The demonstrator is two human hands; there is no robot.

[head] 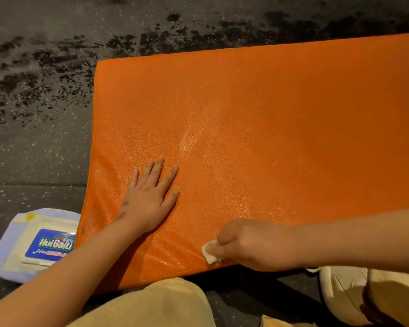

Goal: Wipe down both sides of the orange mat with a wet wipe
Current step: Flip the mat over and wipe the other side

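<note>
One mat, one wipe, one pack

Floor: dark grey floor, rough, speckled with pale flecks.
Patches: black blotches scattered across its far part.
Seam: straight seam crossing the left side.
Light: warm, dim; faint sheen at the far left.

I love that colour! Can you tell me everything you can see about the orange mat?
The orange mat is a thick, padded rectangle with a pebbly, leather-like cover that shines a little. It lies on the dark speckled floor, its right end out of view. The left hand rests flat on it, fingers spread; the right hand pinches a wet wipe at its front edge. A wipes pack sits by its left corner.
</note>
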